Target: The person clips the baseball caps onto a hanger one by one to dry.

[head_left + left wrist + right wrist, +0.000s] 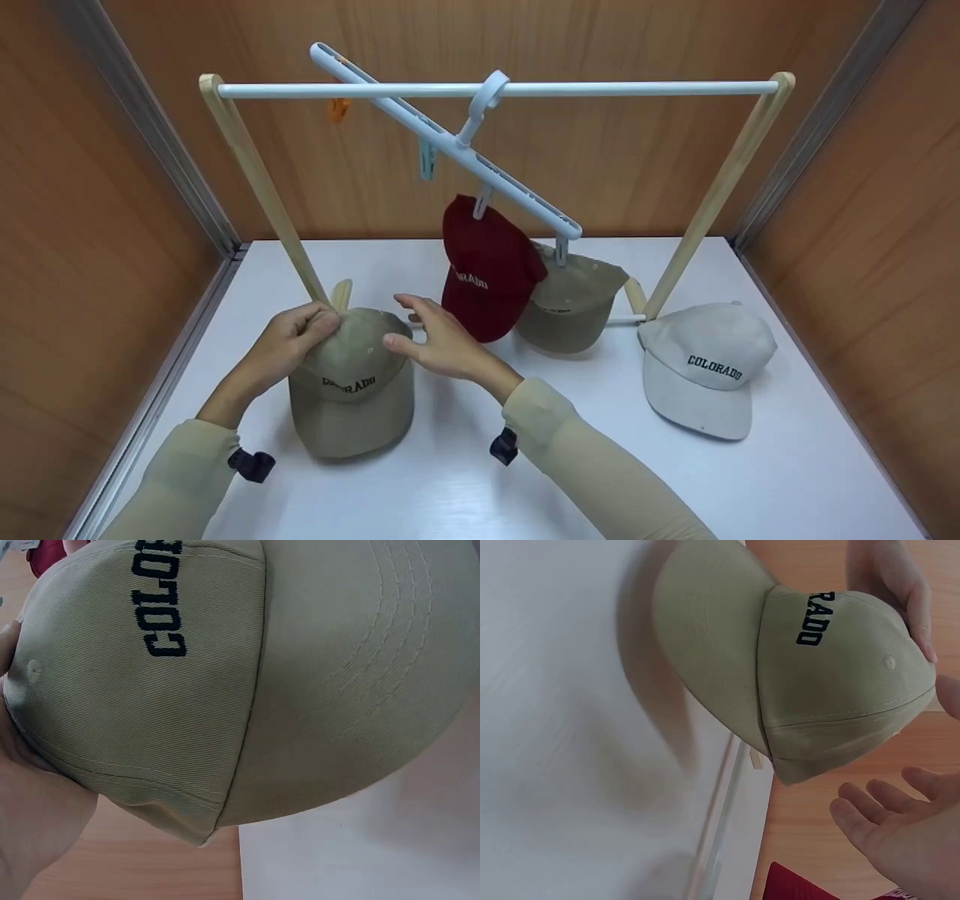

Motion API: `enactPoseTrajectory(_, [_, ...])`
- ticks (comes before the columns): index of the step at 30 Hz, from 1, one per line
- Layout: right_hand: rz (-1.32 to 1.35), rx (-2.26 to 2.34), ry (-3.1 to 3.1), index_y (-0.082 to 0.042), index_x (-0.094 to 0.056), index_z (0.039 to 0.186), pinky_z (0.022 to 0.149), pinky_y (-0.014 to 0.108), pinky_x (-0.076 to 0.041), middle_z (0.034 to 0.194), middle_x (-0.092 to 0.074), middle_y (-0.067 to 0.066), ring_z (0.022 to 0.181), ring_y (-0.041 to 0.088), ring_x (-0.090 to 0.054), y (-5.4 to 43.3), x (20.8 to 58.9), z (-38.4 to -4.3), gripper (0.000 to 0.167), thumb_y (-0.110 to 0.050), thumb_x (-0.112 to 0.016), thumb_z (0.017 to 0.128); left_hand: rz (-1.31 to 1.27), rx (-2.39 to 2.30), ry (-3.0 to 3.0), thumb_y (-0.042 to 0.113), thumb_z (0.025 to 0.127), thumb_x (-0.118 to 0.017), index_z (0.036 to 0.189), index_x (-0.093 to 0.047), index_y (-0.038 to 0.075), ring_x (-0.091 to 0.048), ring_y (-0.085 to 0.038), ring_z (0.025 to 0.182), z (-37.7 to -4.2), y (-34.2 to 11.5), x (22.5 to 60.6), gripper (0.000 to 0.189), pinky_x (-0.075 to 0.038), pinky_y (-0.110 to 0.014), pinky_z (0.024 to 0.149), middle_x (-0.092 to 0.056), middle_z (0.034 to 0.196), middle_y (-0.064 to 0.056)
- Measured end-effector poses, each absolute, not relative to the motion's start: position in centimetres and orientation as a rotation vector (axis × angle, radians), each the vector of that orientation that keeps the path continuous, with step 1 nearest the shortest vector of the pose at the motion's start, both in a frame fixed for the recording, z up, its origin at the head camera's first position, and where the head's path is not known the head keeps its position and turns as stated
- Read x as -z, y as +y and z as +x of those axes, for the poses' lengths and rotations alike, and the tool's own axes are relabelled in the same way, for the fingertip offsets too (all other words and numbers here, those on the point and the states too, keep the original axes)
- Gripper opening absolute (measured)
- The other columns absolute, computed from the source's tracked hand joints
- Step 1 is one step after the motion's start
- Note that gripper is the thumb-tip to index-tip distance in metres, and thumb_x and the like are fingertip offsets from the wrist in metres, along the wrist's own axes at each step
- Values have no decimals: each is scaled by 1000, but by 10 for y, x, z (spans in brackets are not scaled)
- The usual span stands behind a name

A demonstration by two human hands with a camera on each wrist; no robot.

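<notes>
My left hand (296, 341) pinches a khaki baseball cap (352, 420) by the top of its crown and holds it with the brim pointing down. Dark COLORADO lettering crosses the front of this cap, partly out of frame in the left wrist view. Beside the cap's right side is my right hand (446, 341), its fingers spread and thumb extended. Its thumb comes close to the crown in the right wrist view; I cannot tell whether it touches. Overhead, a light-blue clip hanger (457, 146) hooks on a white rod (637, 88). A red cap (487, 277) and a second khaki cap (570, 300) hang from its clips.
A light grey COLORADO cap (705, 367) lies on the white table (810, 465) at the right. Wooden posts (259, 172) hold up the rod. An orange clip (339, 110) and a blue clip (427, 159) hang from the hanger's left half. Wooden panels surround the table.
</notes>
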State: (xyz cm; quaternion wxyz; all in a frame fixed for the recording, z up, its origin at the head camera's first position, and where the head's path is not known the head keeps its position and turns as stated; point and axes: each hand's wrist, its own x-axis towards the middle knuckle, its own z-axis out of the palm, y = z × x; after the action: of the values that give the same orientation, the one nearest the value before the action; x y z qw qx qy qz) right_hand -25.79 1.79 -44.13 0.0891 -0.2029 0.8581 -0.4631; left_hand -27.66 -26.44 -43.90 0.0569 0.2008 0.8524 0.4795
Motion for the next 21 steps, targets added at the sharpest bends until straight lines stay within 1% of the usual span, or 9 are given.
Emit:
enactPoseTrajectory(3, [-608,1370,2547,-19,-37,165,116,48,-45,167,-42,6,147,28,-50,17,441,-259,74,-49,-65,104,629,-1446,2584,35,113,-52,109,-67,8,-56,-23,91,-276,-262,438,31,-46,-35,82,-56,94,-6])
enactPoseTrajectory(6, [-646,1367,2545,-18,-41,163,117,48,-44,164,-45,5,147,29,-50,16,441,-260,70,-49,-64,104,659,-1450,2570,32,113,-52,109,-68,8,-56,-21,87,-275,-258,436,29,-46,-34,79,-57,91,-5])
enactPoseTrajectory(10, [-726,1364,2548,-16,-51,157,119,42,-41,156,-54,3,144,22,-51,16,441,-261,62,-48,-62,105,707,-1440,2551,30,113,-53,108,-69,10,-56,-18,81,-274,-251,433,26,-47,-32,75,-57,87,-2])
enactPoseTrajectory(13, [-749,1348,2539,-16,-56,154,120,36,-40,152,-58,1,143,15,-51,15,439,-261,58,-49,-61,106,750,-1426,2533,29,113,-53,108,-69,10,-58,-19,82,-273,-246,431,25,-48,-32,75,-60,89,-2])
enactPoseTrajectory(15, [-750,1333,2529,-17,-58,152,119,36,-40,151,-59,-1,141,13,-53,15,437,-261,56,-50,-60,107,782,-1421,2529,28,113,-53,107,-69,10,-59,-19,83,-273,-244,430,24,-49,-32,75,-61,90,-2])
enactPoseTrajectory(18, [-763,1314,2518,-18,-62,147,117,35,-43,145,-64,-3,135,11,-57,16,435,-262,51,-50,-59,108,819,-1424,2519,25,113,-53,106,-69,10,-60,-18,83,-273,-242,429,23,-49,-31,74,-61,90,-1])
enactPoseTrajectory(21, [-791,1324,2512,-18,-69,137,110,32,-48,131,-70,-5,121,9,-62,17,434,-263,42,-47,-60,108,831,-1439,2498,24,113,-54,106,-70,10,-59,-17,81,-273,-241,429,22,-49,-30,72,-61,87,0])
